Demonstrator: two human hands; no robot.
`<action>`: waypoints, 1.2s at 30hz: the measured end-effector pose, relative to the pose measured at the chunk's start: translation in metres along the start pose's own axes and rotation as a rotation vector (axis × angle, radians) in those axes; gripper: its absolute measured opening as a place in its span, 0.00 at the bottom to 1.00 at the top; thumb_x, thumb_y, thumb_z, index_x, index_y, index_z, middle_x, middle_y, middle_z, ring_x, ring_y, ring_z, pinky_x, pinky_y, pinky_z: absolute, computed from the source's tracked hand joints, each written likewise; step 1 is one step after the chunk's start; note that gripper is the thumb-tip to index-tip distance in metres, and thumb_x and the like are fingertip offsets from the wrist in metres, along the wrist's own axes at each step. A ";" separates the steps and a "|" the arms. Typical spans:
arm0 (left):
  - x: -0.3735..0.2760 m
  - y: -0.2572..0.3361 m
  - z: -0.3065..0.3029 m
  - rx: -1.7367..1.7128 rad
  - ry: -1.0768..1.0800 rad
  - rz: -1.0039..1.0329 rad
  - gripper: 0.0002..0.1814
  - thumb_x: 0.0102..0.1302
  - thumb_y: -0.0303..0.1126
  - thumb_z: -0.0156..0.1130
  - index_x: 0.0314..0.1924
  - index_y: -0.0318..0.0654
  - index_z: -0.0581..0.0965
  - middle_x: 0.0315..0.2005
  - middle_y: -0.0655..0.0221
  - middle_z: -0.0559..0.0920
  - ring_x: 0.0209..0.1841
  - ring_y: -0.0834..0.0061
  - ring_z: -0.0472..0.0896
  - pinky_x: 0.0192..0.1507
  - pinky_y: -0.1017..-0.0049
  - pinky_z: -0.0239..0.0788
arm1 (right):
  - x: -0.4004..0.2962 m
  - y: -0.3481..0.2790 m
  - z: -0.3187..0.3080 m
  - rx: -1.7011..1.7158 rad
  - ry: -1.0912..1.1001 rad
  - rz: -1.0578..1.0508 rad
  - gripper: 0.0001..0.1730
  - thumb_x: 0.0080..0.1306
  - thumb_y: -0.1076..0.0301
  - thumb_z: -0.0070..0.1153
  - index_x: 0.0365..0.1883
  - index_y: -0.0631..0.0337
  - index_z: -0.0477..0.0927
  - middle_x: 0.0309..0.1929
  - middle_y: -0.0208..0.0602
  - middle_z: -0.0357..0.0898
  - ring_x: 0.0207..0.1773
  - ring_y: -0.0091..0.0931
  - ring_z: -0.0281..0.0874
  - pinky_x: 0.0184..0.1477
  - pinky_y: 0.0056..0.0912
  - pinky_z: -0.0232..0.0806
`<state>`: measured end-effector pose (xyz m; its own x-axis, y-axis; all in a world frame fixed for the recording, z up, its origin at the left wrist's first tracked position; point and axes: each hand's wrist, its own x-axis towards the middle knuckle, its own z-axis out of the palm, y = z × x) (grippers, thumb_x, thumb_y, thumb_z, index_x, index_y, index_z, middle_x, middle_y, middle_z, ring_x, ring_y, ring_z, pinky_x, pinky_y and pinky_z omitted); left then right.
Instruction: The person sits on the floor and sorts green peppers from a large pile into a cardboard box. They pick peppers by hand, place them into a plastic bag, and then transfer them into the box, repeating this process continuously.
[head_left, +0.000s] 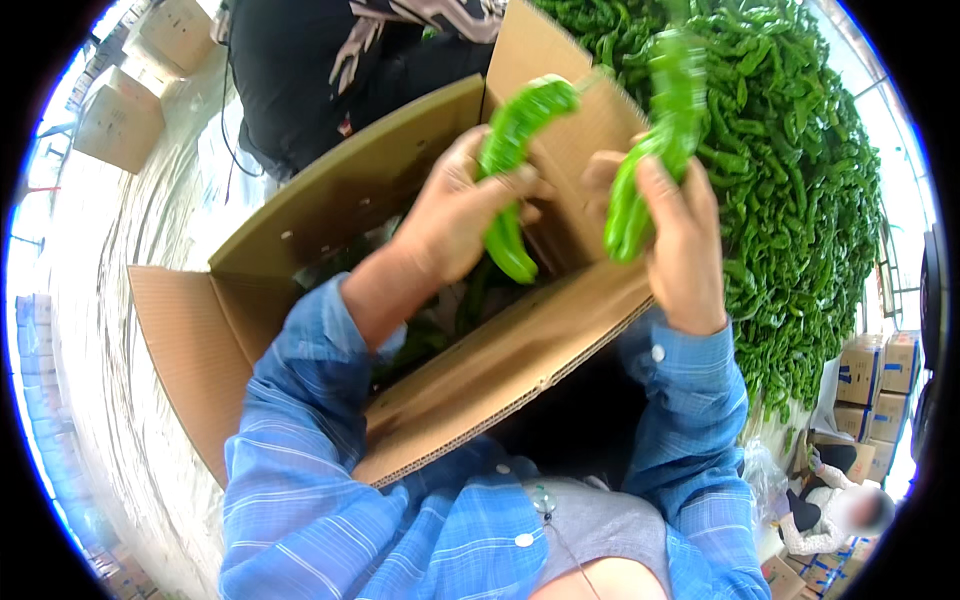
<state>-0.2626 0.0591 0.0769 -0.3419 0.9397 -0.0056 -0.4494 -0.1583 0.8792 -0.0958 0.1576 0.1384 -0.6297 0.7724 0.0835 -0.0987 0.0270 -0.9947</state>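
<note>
My left hand (465, 202) holds a curved green pepper (517, 142) over an open cardboard box (480, 375). Above the box's right side, my right hand (679, 217) grips green peppers (645, 180); blur hides exactly how many. Some dark green peppers (420, 337) lie inside the box, partly hidden by my left forearm. To the right rises a large heap of green peppers (780, 172).
Another person in dark clothing (300, 82) is close behind the box. Cardboard cartons (120, 120) stand at the upper left, and stacked cartons (862, 375) at the right. A seated person (832, 502) is at the lower right. Pale sheeting (127, 300) covers the ground at left.
</note>
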 end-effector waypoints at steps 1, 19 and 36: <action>0.001 -0.002 -0.018 0.116 0.041 0.019 0.21 0.66 0.29 0.59 0.58 0.40 0.69 0.46 0.67 0.78 0.41 0.75 0.80 0.42 0.74 0.74 | 0.001 0.002 0.001 0.064 0.079 -0.029 0.14 0.74 0.63 0.46 0.49 0.65 0.67 0.42 0.44 0.79 0.40 0.29 0.82 0.40 0.30 0.77; -0.003 -0.025 -0.016 -0.269 -0.275 0.113 0.34 0.72 0.42 0.54 0.71 0.39 0.53 0.63 0.56 0.66 0.63 0.63 0.68 0.61 0.61 0.63 | 0.000 0.023 0.002 -0.641 -0.168 -0.384 0.32 0.71 0.54 0.50 0.62 0.73 0.65 0.56 0.58 0.73 0.59 0.38 0.72 0.60 0.36 0.65; 0.047 -0.046 -0.044 1.287 0.024 0.294 0.29 0.66 0.27 0.58 0.65 0.32 0.61 0.62 0.51 0.66 0.62 0.62 0.68 0.63 0.67 0.60 | -0.297 0.016 -0.290 -0.343 1.127 -0.094 0.22 0.74 0.58 0.45 0.57 0.64 0.71 0.54 0.39 0.75 0.50 0.26 0.76 0.49 0.29 0.70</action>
<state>-0.2945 0.0971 0.0150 -0.3119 0.9123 0.2654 0.7396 0.0578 0.6706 0.3133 0.1125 0.0802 0.4212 0.8777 0.2286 0.2121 0.1498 -0.9657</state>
